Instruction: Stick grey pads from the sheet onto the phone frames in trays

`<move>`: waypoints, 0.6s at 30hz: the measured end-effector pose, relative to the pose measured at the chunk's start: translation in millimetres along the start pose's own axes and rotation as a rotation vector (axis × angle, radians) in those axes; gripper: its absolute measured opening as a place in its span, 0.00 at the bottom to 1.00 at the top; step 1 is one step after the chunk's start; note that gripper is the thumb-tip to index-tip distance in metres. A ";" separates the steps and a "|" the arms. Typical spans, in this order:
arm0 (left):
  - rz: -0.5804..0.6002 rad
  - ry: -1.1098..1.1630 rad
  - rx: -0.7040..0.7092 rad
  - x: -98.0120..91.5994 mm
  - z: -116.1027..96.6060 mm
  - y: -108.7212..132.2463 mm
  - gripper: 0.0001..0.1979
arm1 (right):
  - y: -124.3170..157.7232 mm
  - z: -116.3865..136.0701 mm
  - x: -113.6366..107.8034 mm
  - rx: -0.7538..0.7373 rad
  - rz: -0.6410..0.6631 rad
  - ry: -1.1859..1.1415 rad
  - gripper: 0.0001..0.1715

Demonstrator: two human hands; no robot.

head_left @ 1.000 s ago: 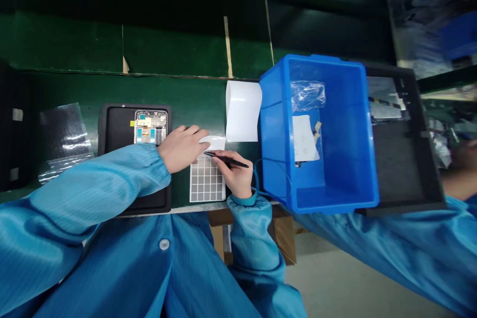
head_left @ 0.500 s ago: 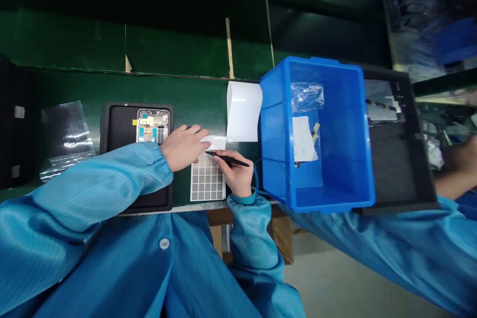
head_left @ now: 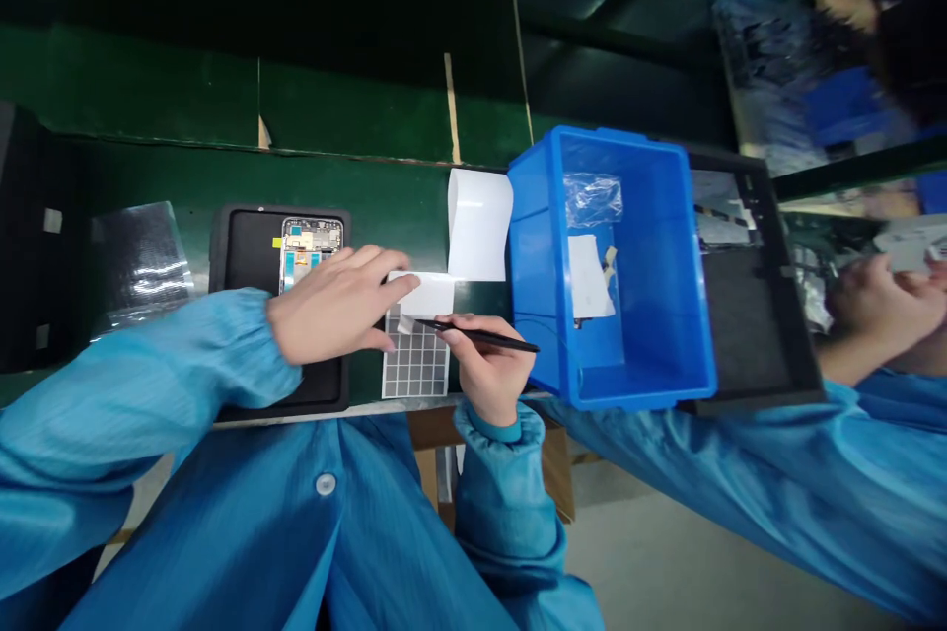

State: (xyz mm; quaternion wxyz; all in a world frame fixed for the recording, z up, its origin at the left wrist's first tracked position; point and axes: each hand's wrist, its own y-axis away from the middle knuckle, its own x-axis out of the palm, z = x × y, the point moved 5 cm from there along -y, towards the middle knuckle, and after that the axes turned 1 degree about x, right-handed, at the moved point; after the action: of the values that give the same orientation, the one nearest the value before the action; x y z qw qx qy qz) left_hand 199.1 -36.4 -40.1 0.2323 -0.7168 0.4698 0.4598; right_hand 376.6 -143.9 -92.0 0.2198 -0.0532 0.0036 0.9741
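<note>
In my right hand (head_left: 492, 370) are black tweezers (head_left: 492, 340), their tip pointing left over a sheet of grey square stickers (head_left: 415, 370). A small pale piece (head_left: 405, 323) shows at the tip; I cannot tell whether it is gripped or lies on the sheet. My left hand (head_left: 344, 301) has its fingers spread, with fingertips at the sheet's upper left beside its white blank part (head_left: 433, 294). Under and behind that hand, an opened phone (head_left: 311, 237) with its circuit board showing lies in a black tray (head_left: 248, 251). The hand covers the phone's lower part.
A curled white sheet (head_left: 477, 227) lies behind the stickers. A blue bin (head_left: 628, 385) holding plastic film and paper stands on the right, with another black tray (head_left: 747, 325) beyond it. Clear film (head_left: 144, 251) lies at left. A co-worker's hands (head_left: 880, 306) are at far right.
My left hand has drawn back slightly left and its fingers have spread. My right hand has moved a little right and down with the tweezers; a pale piece now shows at their tip.
</note>
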 end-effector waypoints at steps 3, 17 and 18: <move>-0.021 0.337 -0.139 -13.1 2.7 32.6 0.21 | 8.4 19.3 21.6 -0.017 0.073 -0.049 0.07; -0.211 0.774 -0.488 -4.0 34.6 118.8 0.08 | 24.1 33.2 100.1 0.090 0.278 -0.082 0.09; -0.215 0.771 -0.484 -4.8 35.6 120.9 0.08 | 24.4 34.6 103.8 0.092 0.291 -0.090 0.08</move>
State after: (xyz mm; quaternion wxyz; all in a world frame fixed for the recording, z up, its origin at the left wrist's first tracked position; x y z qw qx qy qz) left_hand 75.5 -61.5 -40.6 -0.0870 -0.9136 0.3241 0.2295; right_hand 269.4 -120.4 -68.9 0.0785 0.0016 0.0458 0.9959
